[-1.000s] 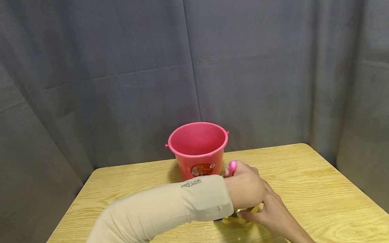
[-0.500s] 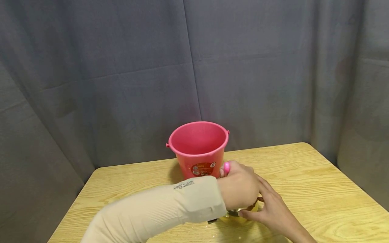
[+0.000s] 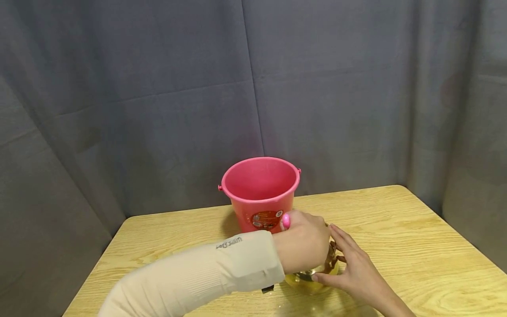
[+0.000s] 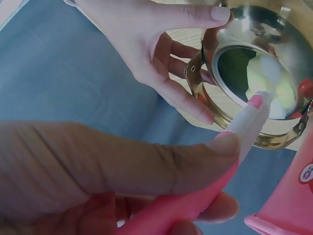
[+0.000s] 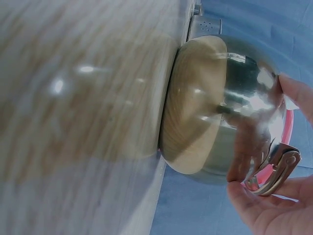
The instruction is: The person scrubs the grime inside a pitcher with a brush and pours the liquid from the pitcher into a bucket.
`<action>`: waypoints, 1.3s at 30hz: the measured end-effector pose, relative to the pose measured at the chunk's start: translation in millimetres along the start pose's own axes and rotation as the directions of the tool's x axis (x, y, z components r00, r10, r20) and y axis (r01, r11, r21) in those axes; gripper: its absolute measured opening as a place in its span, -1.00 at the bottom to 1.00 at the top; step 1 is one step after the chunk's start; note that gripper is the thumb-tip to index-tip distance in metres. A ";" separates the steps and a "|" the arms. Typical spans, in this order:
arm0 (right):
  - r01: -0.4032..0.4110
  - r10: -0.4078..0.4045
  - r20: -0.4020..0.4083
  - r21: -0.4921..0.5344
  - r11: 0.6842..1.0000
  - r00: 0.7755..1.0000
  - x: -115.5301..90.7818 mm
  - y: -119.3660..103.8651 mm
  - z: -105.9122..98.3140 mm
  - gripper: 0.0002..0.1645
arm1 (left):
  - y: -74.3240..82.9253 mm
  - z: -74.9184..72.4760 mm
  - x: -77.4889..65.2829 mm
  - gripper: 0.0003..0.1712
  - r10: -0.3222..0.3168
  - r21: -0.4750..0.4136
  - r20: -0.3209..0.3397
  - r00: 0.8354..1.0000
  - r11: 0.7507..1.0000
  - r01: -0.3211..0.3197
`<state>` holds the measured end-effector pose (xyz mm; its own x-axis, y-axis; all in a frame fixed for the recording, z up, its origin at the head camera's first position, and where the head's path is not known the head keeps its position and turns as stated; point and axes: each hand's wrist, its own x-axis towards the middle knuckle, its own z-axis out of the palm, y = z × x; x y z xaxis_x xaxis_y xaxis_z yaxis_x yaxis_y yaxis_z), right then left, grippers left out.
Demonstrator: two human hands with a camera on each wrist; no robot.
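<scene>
My left hand (image 3: 303, 242) grips the pink-and-white handle (image 4: 200, 196) of a scrubber, its thumb along the handle. The handle slants into a round, shiny gold pot (image 3: 306, 281). Inside the pot, a pale white-green head (image 4: 271, 83) shows at the handle's end. My right hand (image 3: 352, 270) holds the pot's right side, with the thumb on the upper wall and fingers around a metal side handle (image 5: 279, 169). The pot rests on the table. In the head view, my left hand and sleeve hide much of it.
A pink bucket (image 3: 261, 200) with a red label stands just behind the hands on the wooden table (image 3: 396, 233). Grey curtains (image 3: 178, 110) enclose the back and sides. A small black piece (image 3: 267, 289) shows below the left sleeve. Small drops lie near the pot.
My left hand and the scrubber handle's pink end have moved left, uncovering more of the pot. My right hand keeps its place at the pot's side.
</scene>
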<state>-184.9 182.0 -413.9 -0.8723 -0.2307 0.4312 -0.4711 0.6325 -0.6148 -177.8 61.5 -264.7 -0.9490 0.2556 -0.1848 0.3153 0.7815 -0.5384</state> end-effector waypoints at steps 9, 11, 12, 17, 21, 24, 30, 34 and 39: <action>0.003 -0.003 0.007 0.008 1.000 1.000 0.3 2.0 0.7 0.31 | -10.7 8.9 -2.4 -0.78 0.052 0.045 -0.058 0.997 0.998 -0.049; -0.006 0.005 0.013 0.015 1.000 1.000 0.5 1.7 0.6 0.31 | -14.3 11.5 -4.0 -0.77 0.085 0.073 -0.078 0.993 0.994 -0.079; -0.010 0.010 0.016 0.017 1.000 1.000 0.6 1.6 0.5 0.32 | -15.8 12.5 -4.7 -0.77 0.092 0.069 -0.088 0.992 0.994 -0.086; -0.028 0.027 0.022 0.016 0.999 0.999 0.6 1.3 0.2 0.32 | -21.8 18.9 -8.2 -0.83 0.127 0.052 -0.142 0.982 0.991 -0.121; -0.032 0.032 0.023 0.012 0.999 0.999 0.4 1.4 0.4 0.32 | -24.9 23.7 -11.4 -0.88 0.132 0.040 -0.179 0.975 0.991 -0.127; -0.029 0.029 0.018 0.009 1.000 0.999 0.4 1.6 1.0 0.32 | -26.8 27.4 -13.5 -0.90 0.137 0.036 -0.204 0.969 0.990 -0.133; -0.019 0.019 0.009 0.010 1.000 1.000 0.7 1.4 1.3 0.33 | -32.0 34.2 -13.4 -0.92 0.135 -0.023 -0.270 0.953 0.989 -0.146; -0.011 0.011 0.004 0.006 1.000 1.000 0.7 0.9 0.9 0.33 | -38.5 39.7 -13.0 -0.92 0.160 -0.061 -0.300 0.940 0.981 -0.186; -0.010 0.010 0.004 0.002 1.000 1.000 0.7 1.0 0.6 0.33 | -45.3 46.0 -13.9 -0.93 0.174 -0.092 -0.344 0.923 0.972 -0.217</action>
<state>-186.1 182.0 -414.7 -0.8774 -0.2278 0.4222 -0.4629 0.6335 -0.6200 -178.6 -3.6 -275.5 -0.8233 0.5673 0.0189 0.5119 0.7564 -0.4072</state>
